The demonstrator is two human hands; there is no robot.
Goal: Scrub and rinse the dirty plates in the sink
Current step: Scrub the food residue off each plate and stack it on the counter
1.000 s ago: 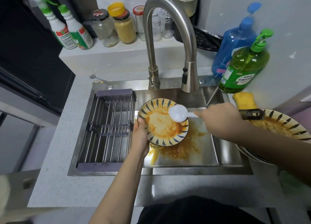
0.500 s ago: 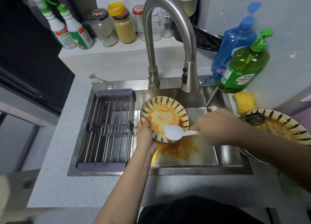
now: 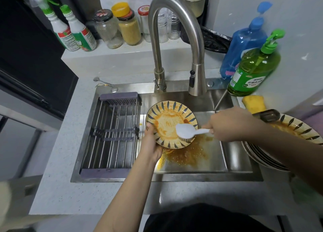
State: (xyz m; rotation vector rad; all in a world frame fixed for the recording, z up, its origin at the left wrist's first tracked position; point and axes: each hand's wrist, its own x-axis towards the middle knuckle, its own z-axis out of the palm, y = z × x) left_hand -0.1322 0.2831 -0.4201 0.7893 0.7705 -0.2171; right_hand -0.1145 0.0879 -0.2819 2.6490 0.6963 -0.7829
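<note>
1. I'm watching the left hand (image 3: 151, 142) gripping the patterned plate (image 3: 171, 124) by its lower-left rim, thumb over the edge, tilting it up over the sink (image 3: 225, 162).
2. The right hand (image 3: 232, 125) is clenching the handle of a white scrub brush (image 3: 185, 132); the brush head is pressing on the plate's lower-right inner face.
3. The plate is sitting inside the basin, just right of the drying rack (image 3: 113, 132) and below the faucet (image 3: 176, 39). I'm not seeing any water running.
4. Progress, as I'm reading it: early. The plate's centre is showing pale with thin orange smears, so scraping is mostly working, but orange film is clinging near the rim.
5. Orange sauce residue (image 3: 185, 155) is pooling on the sink floor under the plate; that is waiting to be flushed.
6. A stack of plates (image 3: 262, 153) is sitting at the sink's right edge, the top one coated in orange, with what looks like a metal utensil (image 3: 267, 115) lying on it; it's half hidden, so I'm not sure.
7. The rack is holding no plates, so I'm judging nothing finished yet.
8. Still to do: soap from the green bottle (image 3: 253, 71) perhaps, the yellow sponge (image 3: 254, 103) untouched, rinsing, then the whole stack.
</note>
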